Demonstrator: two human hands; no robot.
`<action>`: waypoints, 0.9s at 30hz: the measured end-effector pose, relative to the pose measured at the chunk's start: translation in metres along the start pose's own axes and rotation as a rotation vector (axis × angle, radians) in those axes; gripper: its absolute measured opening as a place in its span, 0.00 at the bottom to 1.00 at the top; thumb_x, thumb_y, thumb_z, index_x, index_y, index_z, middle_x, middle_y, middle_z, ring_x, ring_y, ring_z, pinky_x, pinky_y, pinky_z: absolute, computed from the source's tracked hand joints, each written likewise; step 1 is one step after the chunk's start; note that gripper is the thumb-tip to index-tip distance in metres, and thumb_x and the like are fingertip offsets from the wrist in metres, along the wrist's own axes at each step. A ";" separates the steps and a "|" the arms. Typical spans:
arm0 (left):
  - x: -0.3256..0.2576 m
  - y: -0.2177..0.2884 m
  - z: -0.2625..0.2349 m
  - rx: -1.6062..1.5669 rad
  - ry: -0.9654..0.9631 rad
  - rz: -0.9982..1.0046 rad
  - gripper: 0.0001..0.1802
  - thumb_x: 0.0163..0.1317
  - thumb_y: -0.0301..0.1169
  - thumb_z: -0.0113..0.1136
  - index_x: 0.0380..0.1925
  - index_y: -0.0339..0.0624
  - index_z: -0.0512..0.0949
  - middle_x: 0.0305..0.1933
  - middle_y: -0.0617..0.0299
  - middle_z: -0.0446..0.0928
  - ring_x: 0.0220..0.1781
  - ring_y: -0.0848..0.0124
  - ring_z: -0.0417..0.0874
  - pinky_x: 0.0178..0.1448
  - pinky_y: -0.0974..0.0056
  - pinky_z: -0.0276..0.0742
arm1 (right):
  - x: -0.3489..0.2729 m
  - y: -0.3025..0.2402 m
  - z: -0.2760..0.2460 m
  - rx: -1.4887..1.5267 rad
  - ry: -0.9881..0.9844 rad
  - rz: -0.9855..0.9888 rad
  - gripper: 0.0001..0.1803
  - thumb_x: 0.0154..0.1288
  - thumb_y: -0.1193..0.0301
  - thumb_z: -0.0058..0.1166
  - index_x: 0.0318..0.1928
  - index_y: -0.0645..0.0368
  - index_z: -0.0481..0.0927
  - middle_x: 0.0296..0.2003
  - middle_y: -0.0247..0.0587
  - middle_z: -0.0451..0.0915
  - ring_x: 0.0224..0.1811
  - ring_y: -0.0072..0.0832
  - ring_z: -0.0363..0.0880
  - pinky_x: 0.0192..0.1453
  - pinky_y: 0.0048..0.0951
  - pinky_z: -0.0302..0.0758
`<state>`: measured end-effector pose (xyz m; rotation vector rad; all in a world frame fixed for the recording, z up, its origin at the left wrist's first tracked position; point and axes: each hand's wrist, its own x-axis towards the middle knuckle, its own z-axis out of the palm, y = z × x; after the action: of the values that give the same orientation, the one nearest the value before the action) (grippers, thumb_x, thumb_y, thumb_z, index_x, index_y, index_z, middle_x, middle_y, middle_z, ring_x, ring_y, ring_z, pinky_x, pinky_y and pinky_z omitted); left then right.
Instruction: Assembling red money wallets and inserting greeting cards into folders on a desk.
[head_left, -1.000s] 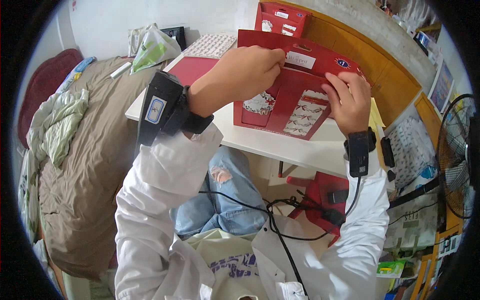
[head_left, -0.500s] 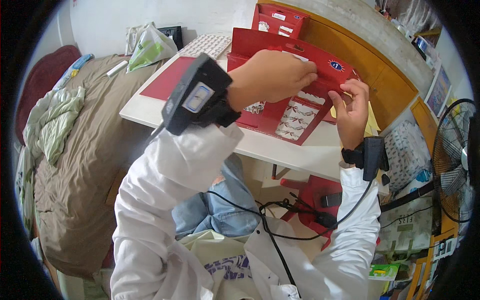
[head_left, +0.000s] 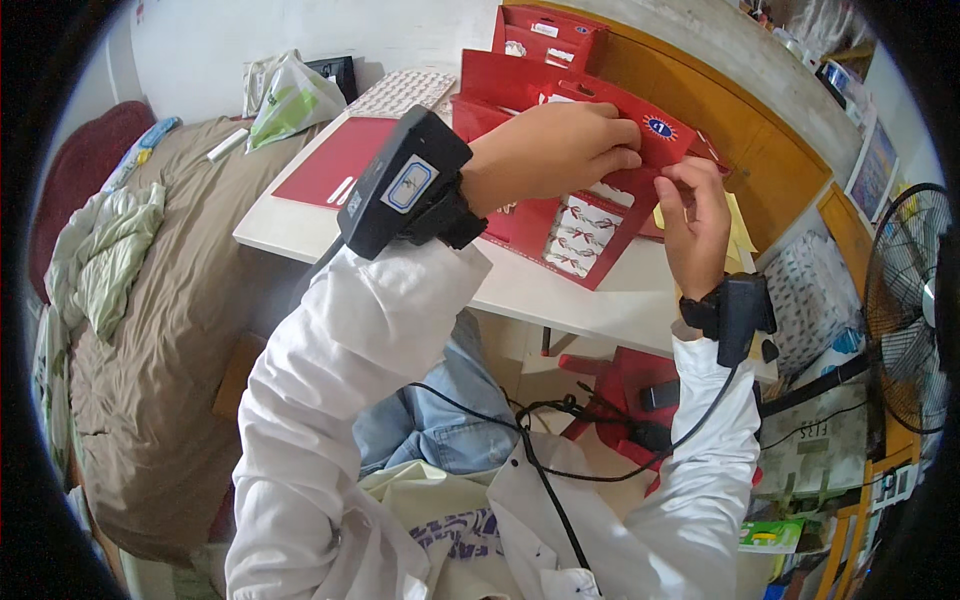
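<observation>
Holding the red card folder (head_left: 590,215) tilted above the white desk (head_left: 560,295), my left hand (head_left: 555,150) closed over its top flap and my right hand (head_left: 695,225) pinching its right edge, I judge folding is underway; next, the flap needs steady creasing.

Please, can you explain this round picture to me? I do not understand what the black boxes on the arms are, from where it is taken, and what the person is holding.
The picture comes from a wide camera on the person's head, looking down, so its edges bend. The left hand and right hand together hold a red cardboard folder with patterned white panels, above a white table. Each wrist carries a black device with a cable. A flat red sheet lies on the table, and a bed stands to the left.
</observation>
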<state>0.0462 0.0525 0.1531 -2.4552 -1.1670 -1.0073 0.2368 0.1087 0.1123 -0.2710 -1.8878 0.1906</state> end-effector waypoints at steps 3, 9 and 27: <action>0.000 0.002 -0.002 -0.023 -0.054 -0.041 0.11 0.61 0.33 0.50 0.37 0.37 0.75 0.38 0.49 0.76 0.40 0.51 0.77 0.45 0.56 0.72 | 0.003 -0.011 -0.001 -0.139 -0.040 -0.026 0.05 0.60 0.77 0.51 0.36 0.65 0.71 0.33 0.43 0.70 0.35 0.30 0.72 0.39 0.27 0.71; 0.003 0.003 -0.003 0.031 -0.121 -0.049 0.12 0.61 0.33 0.50 0.37 0.36 0.75 0.36 0.47 0.77 0.38 0.50 0.77 0.43 0.56 0.72 | 0.009 -0.012 0.003 -0.326 -0.086 -0.113 0.05 0.62 0.76 0.49 0.36 0.65 0.69 0.34 0.48 0.67 0.36 0.43 0.70 0.42 0.34 0.68; -0.007 0.002 -0.021 0.187 -0.151 0.005 0.13 0.57 0.38 0.55 0.33 0.38 0.76 0.35 0.51 0.76 0.40 0.53 0.77 0.43 0.56 0.73 | 0.005 -0.014 0.002 -0.309 -0.126 -0.119 0.08 0.65 0.70 0.48 0.37 0.64 0.70 0.36 0.49 0.63 0.37 0.44 0.69 0.43 0.35 0.68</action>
<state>0.0342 0.0374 0.1643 -2.4163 -1.2388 -0.6866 0.2323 0.0964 0.1200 -0.3615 -2.0498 -0.1702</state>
